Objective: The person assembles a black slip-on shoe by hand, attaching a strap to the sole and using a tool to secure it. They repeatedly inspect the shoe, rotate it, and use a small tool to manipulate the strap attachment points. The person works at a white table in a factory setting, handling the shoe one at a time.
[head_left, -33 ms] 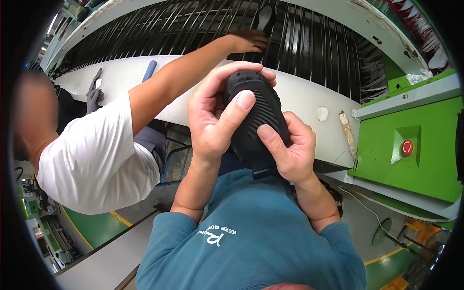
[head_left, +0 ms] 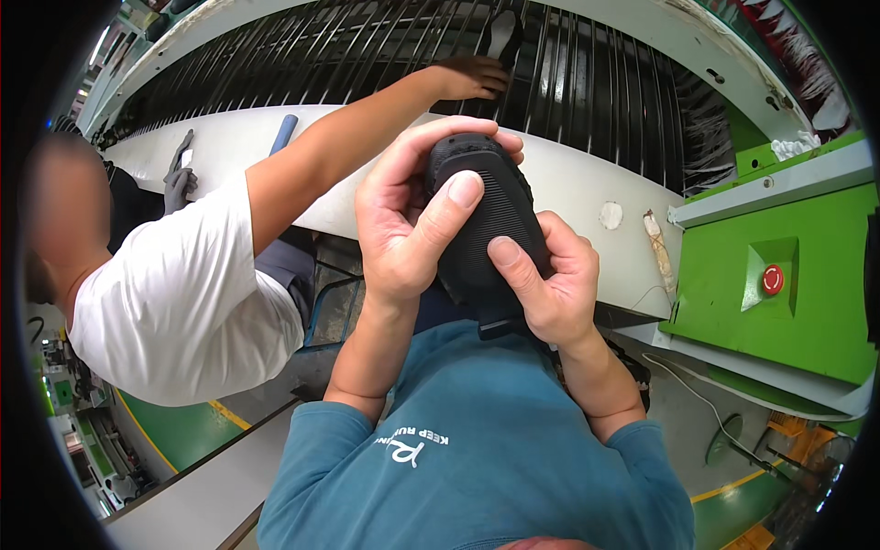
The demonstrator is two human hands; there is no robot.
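A black shoe (head_left: 490, 215) is held up in front of my chest with its ribbed sole facing me. My left hand (head_left: 399, 225) wraps round its far end, fingers over the tip and thumb pressed on the sole. Lower on its right side, my right hand (head_left: 555, 289) grips it, with the thumb lying on the sole. The fingers behind the shoe are partly hidden, and so is most of its upper.
Beyond a white ledge (head_left: 587, 197) runs a rod conveyor (head_left: 596, 101) bearing a dark shoe piece (head_left: 502, 37). A co-worker's arm (head_left: 339, 147) reaches across from the left. At right stand a taped stick (head_left: 658, 247) and a green machine housing (head_left: 715, 266) with a red button (head_left: 773, 280).
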